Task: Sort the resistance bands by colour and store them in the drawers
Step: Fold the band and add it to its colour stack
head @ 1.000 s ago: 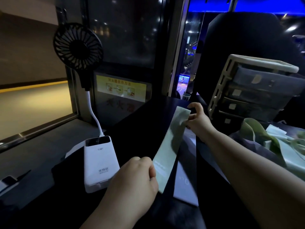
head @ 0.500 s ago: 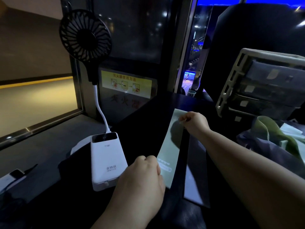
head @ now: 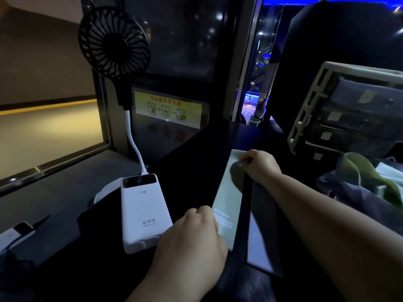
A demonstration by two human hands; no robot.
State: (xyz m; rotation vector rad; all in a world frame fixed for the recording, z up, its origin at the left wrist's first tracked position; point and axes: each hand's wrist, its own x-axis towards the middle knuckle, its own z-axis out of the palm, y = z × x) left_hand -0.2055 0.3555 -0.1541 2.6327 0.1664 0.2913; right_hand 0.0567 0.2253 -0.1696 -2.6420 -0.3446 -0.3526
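- The left hand point(head: 189, 240) is curling its fingers round the near end of a pale green band point(head: 227, 199), pinching it beside the white printed marks.
- The right hand point(head: 262, 165) is gripping the far end of that band, so the strip is lying straight between the two hands over the dark tabletop point(head: 196, 162).
- A second strip point(head: 260, 251) is lying just right of the band, partly under the right forearm; in this dim light it is perhaps pale blue.
- A white power bank point(head: 142, 212) is sitting just left of the left hand, with its cable rising to a black fan point(head: 113, 42).
- A heap of bands point(head: 366, 177), green and greyish, is being cut off at the right edge.
- Behind the heap a drawer unit point(head: 349, 110) is standing with its drawers pushed in.
- A yellow sign point(head: 168, 110) is showing behind glass, and blue lights are glowing beyond.
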